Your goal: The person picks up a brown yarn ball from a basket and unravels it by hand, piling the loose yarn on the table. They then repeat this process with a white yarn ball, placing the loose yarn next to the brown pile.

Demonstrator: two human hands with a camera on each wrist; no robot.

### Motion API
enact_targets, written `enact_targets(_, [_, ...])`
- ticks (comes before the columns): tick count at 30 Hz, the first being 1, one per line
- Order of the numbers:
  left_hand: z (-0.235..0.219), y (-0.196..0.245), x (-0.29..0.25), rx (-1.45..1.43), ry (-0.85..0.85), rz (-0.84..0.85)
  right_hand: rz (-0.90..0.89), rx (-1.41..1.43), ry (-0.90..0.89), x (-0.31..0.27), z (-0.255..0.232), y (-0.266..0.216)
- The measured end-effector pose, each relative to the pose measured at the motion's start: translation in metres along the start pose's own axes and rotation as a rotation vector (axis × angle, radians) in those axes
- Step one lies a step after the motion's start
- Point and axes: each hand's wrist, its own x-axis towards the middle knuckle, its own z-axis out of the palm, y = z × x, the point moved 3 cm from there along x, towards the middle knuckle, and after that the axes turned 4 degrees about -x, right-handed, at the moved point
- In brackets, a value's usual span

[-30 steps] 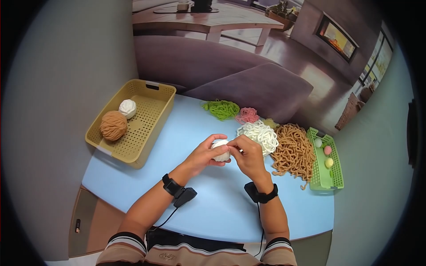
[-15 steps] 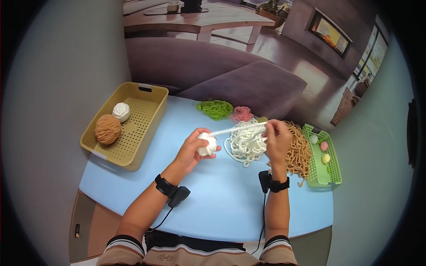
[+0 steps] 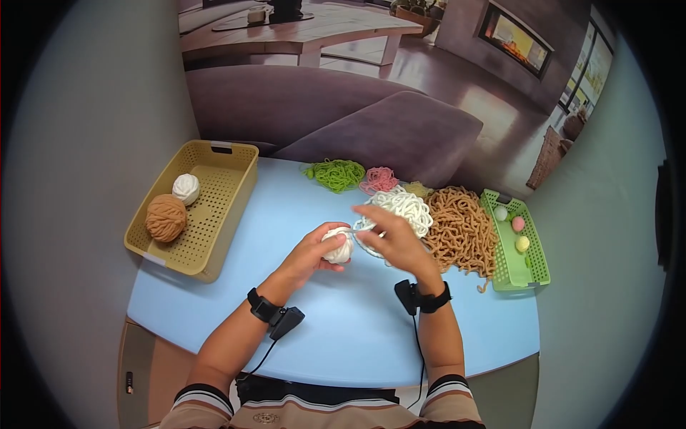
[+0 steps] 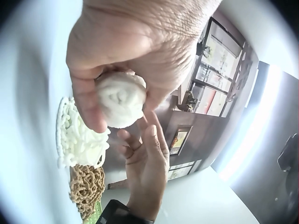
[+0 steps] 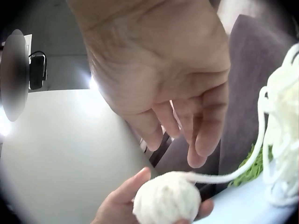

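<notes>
A small white yarn ball [image 3: 339,247] [image 4: 120,99] [image 5: 167,199] is held in the left hand [image 3: 306,255] [image 4: 126,42] [image 5: 117,203], fingers and thumb curled round it. From its top a white strand [image 5: 224,178] runs to the loose white yarn pile [image 3: 404,209] [image 4: 81,137] [image 5: 285,121]. Just right of the ball, the right hand [image 3: 396,242] [image 4: 148,175] [image 5: 163,70] hovers with its fingers loosely extended; in the right wrist view the strand passes below the fingertips, not between them.
A tan basket [image 3: 227,207] at the left contains a brown yarn ball [image 3: 166,218] and a white one [image 3: 186,189]. Along the back lie green yarn [image 3: 334,175] and pink yarn [image 3: 379,179]. Brown yarn [image 3: 461,232] lies beside a green basket [image 3: 506,275] with small balls.
Half a second ago the right hand held the strand stretched out to the right. It has come back left, close to the ball, and let the strand go. The left hand still grips the ball.
</notes>
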Motion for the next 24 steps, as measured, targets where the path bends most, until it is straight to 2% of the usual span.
enact_targets(1, [-0.001,-0.001,0.0,0.056,-0.007,0.014,-0.061,0.043,-0.052,-0.002,0.009,-0.006])
enact_targets(4, [-0.002,-0.005,0.001,0.174,-0.034,0.033,-0.219,-0.156,-0.055,-0.001,0.023,-0.002])
enact_targets(6, [0.003,-0.005,-0.001,0.186,-0.061,0.017,-0.184,-0.165,-0.025,-0.001,0.024,-0.003])
enact_targets(9, [0.006,-0.005,0.0,-0.155,-0.079,-0.024,-0.193,-0.203,-0.007,-0.002,0.018,-0.004])
enact_targets(12, [-0.004,-0.008,0.003,-0.176,0.067,0.071,-0.203,-0.167,0.049,-0.003,0.018,-0.01])
enact_targets(13, [-0.009,-0.008,0.006,-0.182,0.171,0.134,-0.198,-0.154,0.047,-0.004,0.018,-0.015])
enact_targets(16, [-0.023,-0.002,0.007,-0.355,0.273,0.256,-0.155,-0.197,0.04,-0.004,0.015,-0.011])
enact_targets(18, [-0.024,0.002,0.006,-0.449,0.228,0.21,-0.066,-0.233,0.043,-0.004,0.007,-0.003])
enact_targets(20, [-0.022,0.005,0.003,-0.532,0.113,0.144,0.008,-0.283,0.15,-0.002,-0.009,0.008])
enact_targets(23, [-0.016,0.004,0.001,-0.405,-0.041,0.103,0.064,-0.273,0.418,-0.002,-0.033,0.032])
enact_targets(24, [-0.014,0.003,0.001,-0.318,-0.016,0.105,0.081,-0.269,0.483,-0.003,-0.042,0.039])
